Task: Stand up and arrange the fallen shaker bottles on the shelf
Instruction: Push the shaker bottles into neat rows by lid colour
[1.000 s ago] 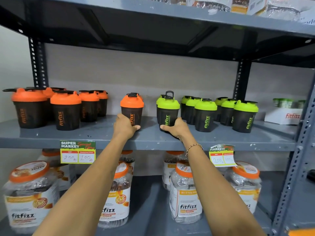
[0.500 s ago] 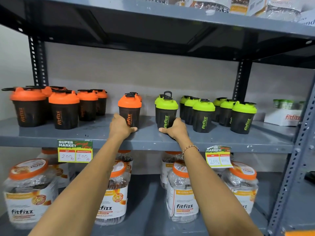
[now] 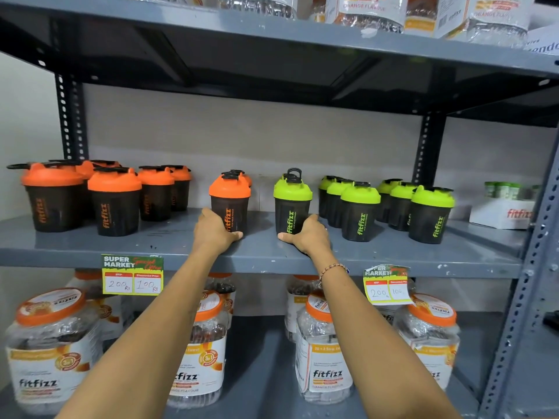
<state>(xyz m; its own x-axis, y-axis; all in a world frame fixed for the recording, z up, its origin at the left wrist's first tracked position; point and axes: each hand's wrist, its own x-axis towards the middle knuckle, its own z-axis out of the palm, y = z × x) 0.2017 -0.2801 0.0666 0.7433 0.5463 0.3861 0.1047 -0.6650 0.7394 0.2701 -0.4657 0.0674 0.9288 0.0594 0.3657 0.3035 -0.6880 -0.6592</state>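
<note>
Fingers of the left hand (image 3: 213, 234) wrap an upright orange-lidded shaker (image 3: 230, 204); right hand (image 3: 308, 235) wraps a green-lidded shaker (image 3: 292, 202).

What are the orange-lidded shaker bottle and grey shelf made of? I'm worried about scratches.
Orange-lidded dark shaker bottle: likely plastic, a smoky translucent body with a matte moulded lid. Grey shelf: apparently painted metal, with chipped specks at its front edge and perforated uprights.

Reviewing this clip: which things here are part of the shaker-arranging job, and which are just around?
Part of the job:
- orange-lid shaker, under the left hand
- green-lid shaker, under the right hand
- orange shaker group
- green shaker group
- middle shelf

Just around:
- price tags
- fitfizz jars below
- white box
</note>
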